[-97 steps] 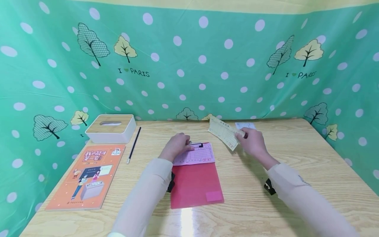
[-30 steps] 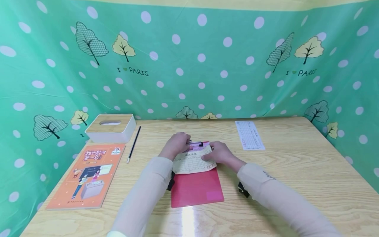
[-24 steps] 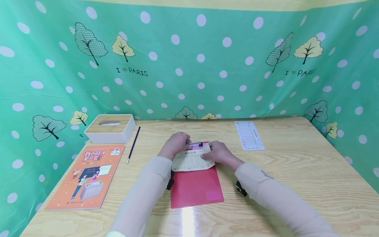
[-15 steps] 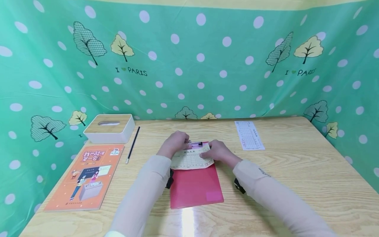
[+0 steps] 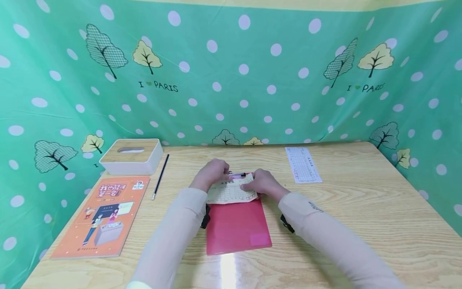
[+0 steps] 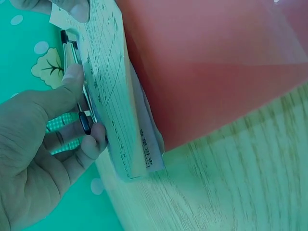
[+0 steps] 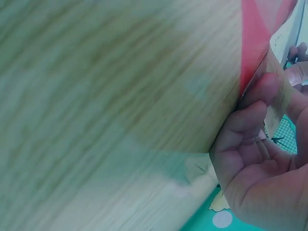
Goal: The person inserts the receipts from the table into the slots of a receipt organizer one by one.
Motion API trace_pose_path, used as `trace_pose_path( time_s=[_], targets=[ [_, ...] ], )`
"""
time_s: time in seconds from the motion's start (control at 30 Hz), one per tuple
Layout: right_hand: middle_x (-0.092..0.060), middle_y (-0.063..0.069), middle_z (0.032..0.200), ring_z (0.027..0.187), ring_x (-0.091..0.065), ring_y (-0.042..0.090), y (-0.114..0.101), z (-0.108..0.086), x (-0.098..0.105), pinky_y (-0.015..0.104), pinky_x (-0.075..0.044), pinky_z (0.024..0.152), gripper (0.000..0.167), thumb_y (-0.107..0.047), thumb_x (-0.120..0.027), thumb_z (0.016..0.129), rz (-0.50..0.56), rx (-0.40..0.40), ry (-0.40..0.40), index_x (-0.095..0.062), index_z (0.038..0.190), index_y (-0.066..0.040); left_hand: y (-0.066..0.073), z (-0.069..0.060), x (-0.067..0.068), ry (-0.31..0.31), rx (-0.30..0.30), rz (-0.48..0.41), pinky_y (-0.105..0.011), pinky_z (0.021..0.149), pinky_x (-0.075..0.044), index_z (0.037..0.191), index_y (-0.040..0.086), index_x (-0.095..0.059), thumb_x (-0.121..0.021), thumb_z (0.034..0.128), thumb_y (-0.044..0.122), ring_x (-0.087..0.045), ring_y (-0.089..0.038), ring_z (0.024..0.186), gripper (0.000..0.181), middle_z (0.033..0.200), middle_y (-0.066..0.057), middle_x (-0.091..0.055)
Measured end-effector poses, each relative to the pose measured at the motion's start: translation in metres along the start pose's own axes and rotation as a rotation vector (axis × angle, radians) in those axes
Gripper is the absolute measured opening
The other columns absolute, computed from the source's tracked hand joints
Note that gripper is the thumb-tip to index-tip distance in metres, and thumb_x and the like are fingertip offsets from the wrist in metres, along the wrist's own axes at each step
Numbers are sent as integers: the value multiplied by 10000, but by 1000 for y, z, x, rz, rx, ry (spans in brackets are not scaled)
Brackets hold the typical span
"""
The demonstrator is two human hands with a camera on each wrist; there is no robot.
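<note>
A red clip folder (image 5: 238,228) lies on the table with a cream printed slip (image 5: 231,192) over its upper part. My left hand (image 5: 213,173) grips the metal clip (image 6: 84,122) at the folder's top edge, thumb on one side and fingers on the other. My right hand (image 5: 265,182) pinches the slip's right end between thumb and fingers, close to the clip. In the left wrist view, a pinkish sheet (image 6: 149,127) shows beneath the cream slip. Whether the slip's top edge is under the clip, I cannot tell.
A white printed slip (image 5: 303,164) lies to the right at the back. On the left are an orange book (image 5: 101,218), a pencil (image 5: 160,176) and a tissue box (image 5: 132,157) with a wooden lid. A green dotted cloth (image 5: 231,72) hangs behind the table (image 5: 361,200).
The right hand has brought the cream slip from beside the white slip leftward onto the folder. Over the last second, the slip has shifted slightly up toward the clip. The left hand stays at the clip.
</note>
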State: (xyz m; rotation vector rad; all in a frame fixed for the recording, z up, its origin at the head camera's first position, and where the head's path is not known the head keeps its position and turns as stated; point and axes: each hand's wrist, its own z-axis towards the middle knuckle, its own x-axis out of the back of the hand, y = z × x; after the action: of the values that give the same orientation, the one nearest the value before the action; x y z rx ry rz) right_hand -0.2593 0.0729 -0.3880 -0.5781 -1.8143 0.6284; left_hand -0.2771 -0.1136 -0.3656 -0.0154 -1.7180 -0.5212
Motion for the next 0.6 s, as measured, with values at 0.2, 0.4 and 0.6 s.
trace_pose_path(
  time_s=[0.2,0.4,0.6],
  targets=[
    [-514,32,683,517,-464,148,-3,1,-1,257,-382,465,380,-304,-826,868,7,-28,5,-529,797,-77,0,-1,1,-6,5,6,-278,640,-369,706,100,-536,-747,944,231,-423,-142,654,344,656,6,-444],
    [-515,35,710,506,-487,142,-4,2,0,247,-410,459,423,-343,-832,861,4,-56,0,-510,832,-70,1,-2,1,9,-6,13,-278,642,-358,705,98,-530,-746,946,222,-413,-145,648,347,652,3,-440],
    [-505,28,668,438,-533,118,-3,4,1,231,-441,446,431,-332,-819,878,26,-76,-23,-479,823,-73,1,-1,-1,9,4,9,-276,637,-341,691,108,-497,-751,937,235,-396,-145,643,375,636,10,-399]
  ],
)
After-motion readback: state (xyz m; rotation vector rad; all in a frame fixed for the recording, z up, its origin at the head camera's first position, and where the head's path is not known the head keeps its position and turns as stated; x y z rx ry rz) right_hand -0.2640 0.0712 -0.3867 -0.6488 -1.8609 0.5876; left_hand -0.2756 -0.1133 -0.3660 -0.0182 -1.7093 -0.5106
